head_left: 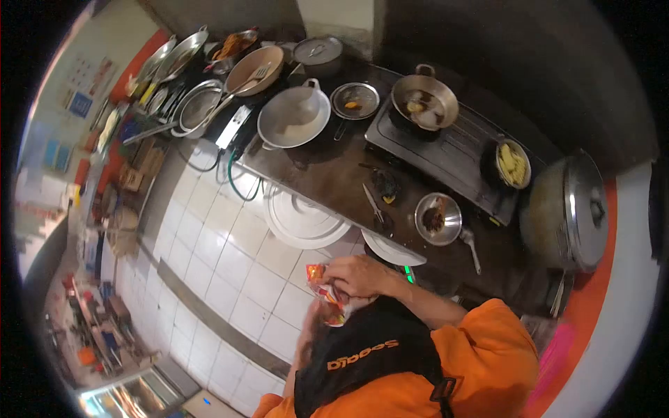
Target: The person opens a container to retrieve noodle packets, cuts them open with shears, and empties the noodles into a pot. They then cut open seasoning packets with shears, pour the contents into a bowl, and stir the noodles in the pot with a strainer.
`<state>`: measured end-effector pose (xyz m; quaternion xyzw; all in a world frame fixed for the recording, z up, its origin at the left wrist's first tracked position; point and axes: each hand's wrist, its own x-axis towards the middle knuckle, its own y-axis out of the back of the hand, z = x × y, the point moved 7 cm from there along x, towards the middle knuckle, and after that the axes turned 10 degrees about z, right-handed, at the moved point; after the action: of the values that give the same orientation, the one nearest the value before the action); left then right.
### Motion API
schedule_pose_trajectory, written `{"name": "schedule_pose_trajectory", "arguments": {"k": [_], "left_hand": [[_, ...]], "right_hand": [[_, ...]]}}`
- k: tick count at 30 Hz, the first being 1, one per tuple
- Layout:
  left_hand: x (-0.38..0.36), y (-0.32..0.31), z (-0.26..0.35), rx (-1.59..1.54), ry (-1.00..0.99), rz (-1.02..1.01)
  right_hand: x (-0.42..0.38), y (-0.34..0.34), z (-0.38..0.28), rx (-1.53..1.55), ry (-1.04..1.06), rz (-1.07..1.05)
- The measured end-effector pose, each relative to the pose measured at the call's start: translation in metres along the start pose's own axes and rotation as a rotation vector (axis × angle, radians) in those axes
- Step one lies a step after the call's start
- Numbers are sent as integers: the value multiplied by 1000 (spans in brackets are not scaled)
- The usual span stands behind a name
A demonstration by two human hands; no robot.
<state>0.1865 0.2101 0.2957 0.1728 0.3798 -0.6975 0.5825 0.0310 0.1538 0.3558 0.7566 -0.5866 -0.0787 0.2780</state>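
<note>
My right hand (362, 276) is closed on a small red, orange and white plastic packet (334, 301), just in front of the black apron. My left hand (313, 326) grips the same packet from below and the left; its fingers are partly hidden. The packet's contents cannot be made out. On the dark counter beyond my hands stands a steel bowl (450, 221) holding something dark reddish-brown. A knife (372, 200) lies to its left, near a dark crumpled item (385, 184).
A pan (446, 94) with bubbling liquid sits on the stove (467, 150). A bowl of yellow pieces (512, 165) and a large lidded pot (557, 216) stand right. A wok (294, 118) is at left. Big round lids (300, 216) jut out below the counter.
</note>
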Motion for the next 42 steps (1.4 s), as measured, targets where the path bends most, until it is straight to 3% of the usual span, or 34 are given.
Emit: {"name": "schedule_pose_trajectory", "arguments": {"k": [2,4,7,10,11,12,15,18,19,20,21,23,25,26,28,30,32,33,35,38,41,42], "left_hand": [[-22,33,-21,218,-11,-19],[-27,62,-21,288,-233,-178],[-49,67,-3,311,-393,-443],[-63,66,-14,481,-315,-587],[-68,60,-24,574,-268,-640],[-84,45,-29,512,-204,-641],[-121,25,-57,505,-389,-821],[-186,9,-99,501,-68,-972],[-229,-5,-105,374,153,-1050],[-217,8,-129,416,93,-1316],[-254,2,-133,515,-29,-1394],[-272,-2,-170,947,-181,-1272],[-267,-11,-211,834,-398,-1477],[-281,-18,-233,802,-488,-1604],[-327,-35,-282,748,-655,-1860],[-369,-31,-351,897,-539,-1974],[-407,-5,-435,1132,-343,-2018],[-444,11,-469,1068,-386,-2227],[-449,57,-563,1173,22,-2119],[-517,89,-627,1227,445,-1863],[-546,70,-657,1131,347,-1720],[-551,58,-657,1335,-46,-1955]], "right_hand": [[-18,-9,-38,47,-136,93],[-51,-25,-62,109,-268,223],[-108,-34,-100,231,-361,716],[-185,-119,-84,1126,-679,569],[-201,-137,-98,1198,-672,591],[-212,-146,-113,1014,-594,693],[-232,-125,-195,183,-538,1170],[-309,-136,-214,217,-942,1468],[-334,-142,-224,68,-892,1595],[-356,-155,-229,-82,-848,1698],[-374,-167,-240,-234,-803,1777],[-412,-192,-253,-48,-790,1888],[-459,-222,-251,193,-702,1936],[-471,-234,-269,698,-719,1923],[-533,-268,-304,495,-560,1998],[-588,-306,-333,599,-487,2089],[-636,-349,-367,1043,-476,2185],[-684,-388,-349,546,-815,2198],[-761,-470,-312,632,-711,2367],[-869,-526,-347,578,-980,2482],[-976,-584,-367,368,-1222,2573],[-1018,-615,-359,339,-1206,2679]]}}
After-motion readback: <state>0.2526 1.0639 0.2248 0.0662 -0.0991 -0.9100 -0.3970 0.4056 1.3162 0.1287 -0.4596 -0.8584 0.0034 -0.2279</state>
